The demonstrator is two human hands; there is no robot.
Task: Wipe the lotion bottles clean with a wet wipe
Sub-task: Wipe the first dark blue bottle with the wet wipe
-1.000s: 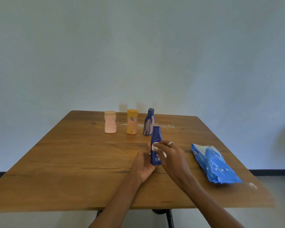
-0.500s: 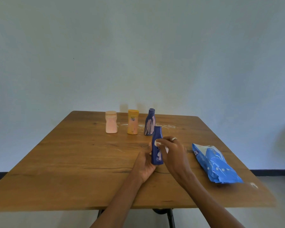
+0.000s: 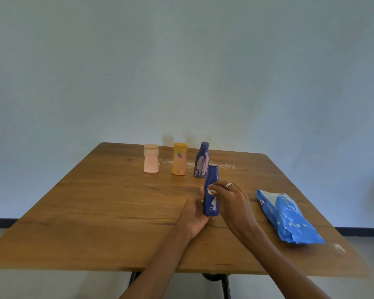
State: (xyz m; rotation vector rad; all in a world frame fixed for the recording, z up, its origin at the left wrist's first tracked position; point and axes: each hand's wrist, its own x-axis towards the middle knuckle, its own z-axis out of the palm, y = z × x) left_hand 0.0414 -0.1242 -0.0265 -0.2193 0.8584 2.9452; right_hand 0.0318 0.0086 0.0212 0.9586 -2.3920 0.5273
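Changing since the earlier frame: the right hand [image 3: 233,203] and its wet wipe [image 3: 211,189] sit slightly lower on the blue lotion bottle [image 3: 211,190]; the bottle has stayed upright in the same spot.
Left hand: the left hand [image 3: 195,214] curls round the bottle's lower part from 9 o'clock, holding it.
Right hand: fingers bent, pinching the white wipe against the bottle's middle; a ring shows on one finger.
Bottle axis: long axis vertical, cap pointing up, base on the desk [image 3: 108,212].
Other bottles: at 12 o'clock, a row of pink bottle [image 3: 151,161], yellow bottle [image 3: 179,162] and streaked dark blue bottle [image 3: 201,162], all upright.
Wipes pack: blue wipes pack [image 3: 287,216] lying flat at 3 o'clock.
Surface: wooden desk with white smears near the row.
Room: plain pale wall [image 3: 181,72] behind.
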